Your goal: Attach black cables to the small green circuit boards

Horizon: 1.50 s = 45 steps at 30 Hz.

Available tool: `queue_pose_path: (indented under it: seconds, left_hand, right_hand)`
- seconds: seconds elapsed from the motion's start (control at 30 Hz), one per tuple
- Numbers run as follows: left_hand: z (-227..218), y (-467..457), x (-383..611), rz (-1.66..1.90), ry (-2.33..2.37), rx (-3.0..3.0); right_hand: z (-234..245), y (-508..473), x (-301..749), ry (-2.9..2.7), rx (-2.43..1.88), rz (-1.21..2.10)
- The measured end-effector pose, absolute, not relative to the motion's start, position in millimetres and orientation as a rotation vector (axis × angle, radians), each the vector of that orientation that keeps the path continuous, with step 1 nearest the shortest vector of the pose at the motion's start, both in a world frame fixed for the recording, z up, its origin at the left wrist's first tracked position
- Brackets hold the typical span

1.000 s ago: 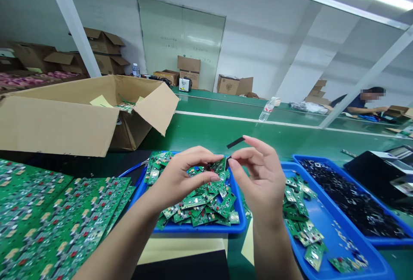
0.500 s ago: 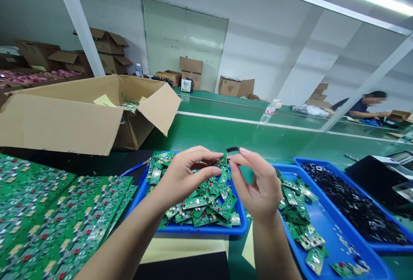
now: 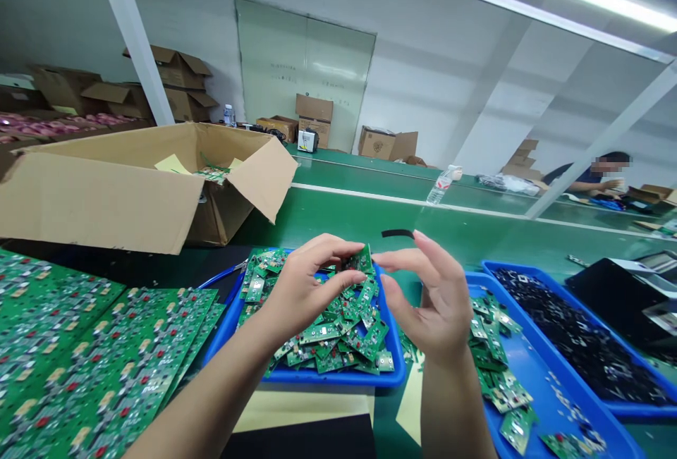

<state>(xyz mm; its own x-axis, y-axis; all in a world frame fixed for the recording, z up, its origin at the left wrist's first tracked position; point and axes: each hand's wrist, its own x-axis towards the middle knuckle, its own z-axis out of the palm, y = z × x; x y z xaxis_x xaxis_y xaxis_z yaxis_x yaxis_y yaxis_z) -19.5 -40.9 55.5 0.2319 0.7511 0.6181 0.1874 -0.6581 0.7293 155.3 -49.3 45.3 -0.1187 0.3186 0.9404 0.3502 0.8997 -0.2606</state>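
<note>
My left hand [image 3: 317,283] pinches a small green circuit board [image 3: 362,259] between thumb and fingers, over a blue tray [image 3: 338,378] heaped with similar boards [image 3: 320,332]. Just to the right, my right hand [image 3: 431,297] keeps a short, thin black strip [image 3: 396,233] at its fingertips, the strip sticking out to the left. The thumb of that hand stands apart from the fingers. A small gap separates the right fingers from the board. How the strip is gripped behind the fingertip is partly hidden.
Large panels of boards [image 3: 153,353] lie at the left, below an open cardboard box [image 3: 100,191]. On the right are a blue tray [image 3: 560,402] with more boards and another tray of small black parts [image 3: 576,339]. A bottle [image 3: 441,185] stands behind; a person [image 3: 587,177] sits far right.
My right hand has drawn back a little to the right from the board, its thumb opening away. The black strip has moved up and right with it. My left hand still holds the board.
</note>
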Motion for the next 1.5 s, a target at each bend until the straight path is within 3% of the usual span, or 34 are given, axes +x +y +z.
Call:
queue_pose_path:
  seconds: [0.3,0.5,0.63,0.9,1.5]
  left_hand:
    - [52,-40,-17,1.513,0.831,1.935]
    - [52,-43,-14,1.546,0.886,1.82]
    - [54,-45,-13,1.476,0.916,1.776]
    - [60,-47,-15,1.054,0.63,1.494]
    - [60,-51,-16,0.946,0.368,1.209]
  right_hand:
    - [46,-54,152,-1.617,-0.471,0.149]
    - [43,-53,151,-1.72,-0.45,0.012]
    - [41,-50,153,-1.708,-0.424,-0.064]
    - [42,-44,147,-1.587,-0.385,0.122]
    - [45,-54,141,-1.578,-0.358,0.146]
